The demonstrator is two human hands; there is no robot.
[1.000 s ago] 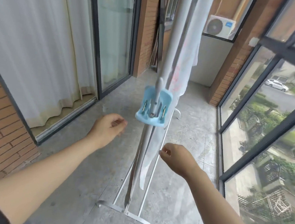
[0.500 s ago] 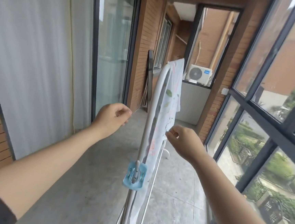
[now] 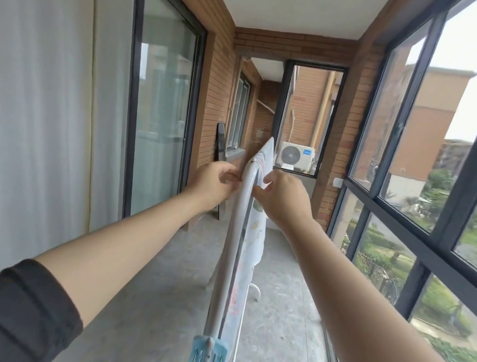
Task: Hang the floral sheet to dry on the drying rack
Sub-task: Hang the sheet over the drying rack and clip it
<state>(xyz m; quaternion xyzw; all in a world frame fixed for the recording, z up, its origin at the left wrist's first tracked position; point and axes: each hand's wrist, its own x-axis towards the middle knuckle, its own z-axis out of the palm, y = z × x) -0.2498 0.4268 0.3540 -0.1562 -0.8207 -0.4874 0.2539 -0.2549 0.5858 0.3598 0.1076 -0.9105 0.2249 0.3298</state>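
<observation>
"Hands first: what are yours doing?"

"Seen from my head camera, my right hand (image 3: 284, 199) pinches the floral sheet (image 3: 252, 239) just beside the top bend of the drying rack (image 3: 240, 210). My left hand (image 3: 214, 183) has its fingertips drawn together on the rail's other side. Whether they hold cloth, I cannot tell."

"And the sheet?"

"Draped over the top rail, hanging along the rack toward the blue clip (image 3: 207, 357) low on the tube."

"Nearly done?"

"I'd judge so. It's on the rack. What's left looks like tugging the top edge even, then letting go."
</observation>
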